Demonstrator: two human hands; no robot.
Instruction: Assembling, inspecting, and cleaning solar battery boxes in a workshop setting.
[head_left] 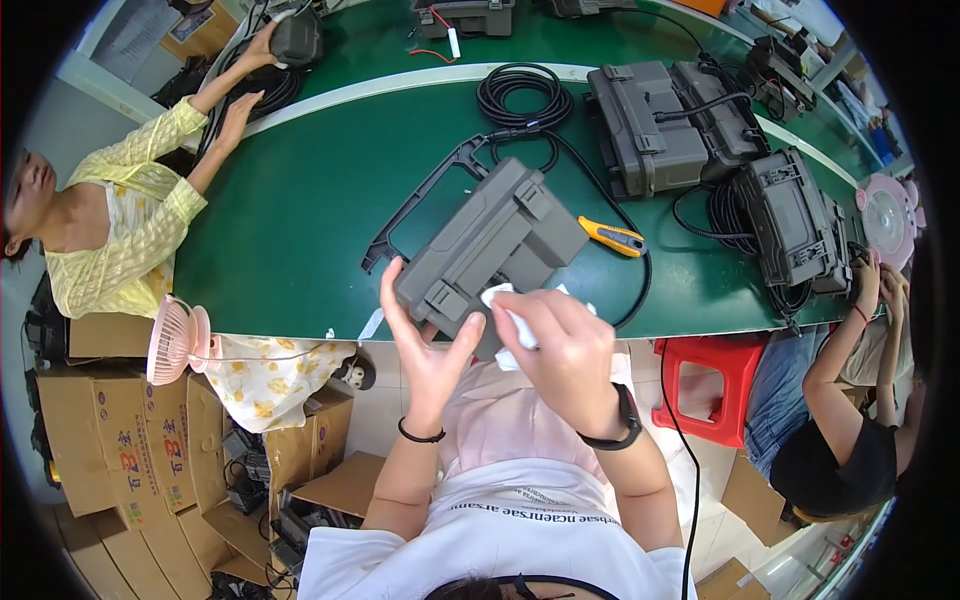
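Observation:
A dark grey plastic case (pixel 470 235) with latches and a fold-out handle (pixel 425 195) is tilted at the table's near edge. My left hand (pixel 425 340) grips its lower left corner, thumb on the near side and fingers partly hidden behind it. In my right hand (pixel 565 345) a crumpled white wipe (pixel 515 325) is pinched and pressed against the case's near face, by a latch. To the right of the case lies a yellow utility knife (pixel 612 237). A black coiled cable (pixel 525 97) rests beyond the case, and its line runs down the right side.
More grey cases (pixel 645 125) stand on the green table (pixel 300 200) at the right. A pink fan (pixel 180 340) sits at the left edge, another fan (pixel 887 220) at the far right. Co-workers sit on both sides. Cardboard boxes (pixel 130 440) and a red stool (pixel 705 385) are below.

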